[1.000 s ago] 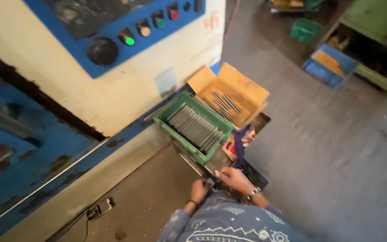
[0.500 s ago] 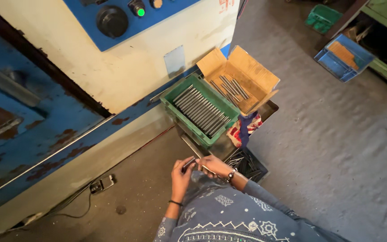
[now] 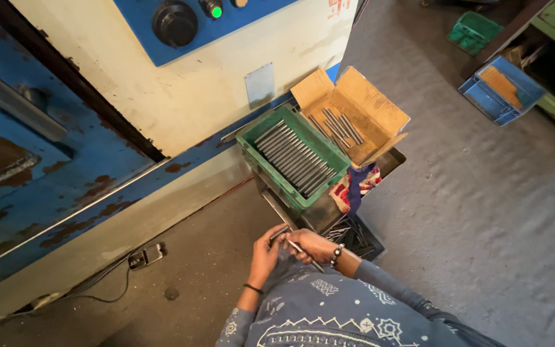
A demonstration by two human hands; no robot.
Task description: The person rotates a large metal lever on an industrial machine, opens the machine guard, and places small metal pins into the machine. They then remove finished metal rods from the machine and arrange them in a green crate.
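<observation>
- Since a second ago: both my hands drawn nearer my chest
- left hand (image 3: 266,252), right hand (image 3: 314,245): gripping one metal rod (image 3: 297,245)
- green crate (image 3: 252,136): rods stacked, nearly full
- cardboard box (image 3: 380,106): few rods

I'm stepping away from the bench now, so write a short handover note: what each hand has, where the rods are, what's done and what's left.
Left hand: fingers closed on the end of a thin metal rod, close in front of the body.
Right hand: grips the same rod further along.
Rods: the green crate holds a tidy row of rods; the open cardboard box behind it holds only a few; a dark crate beside the right wrist holds more, jumbled.
Done: many rods laid in the green crate.
Left: the rod in hand, and the loose ones in the dark crate. Which bin it goes to cannot be told.
</observation>
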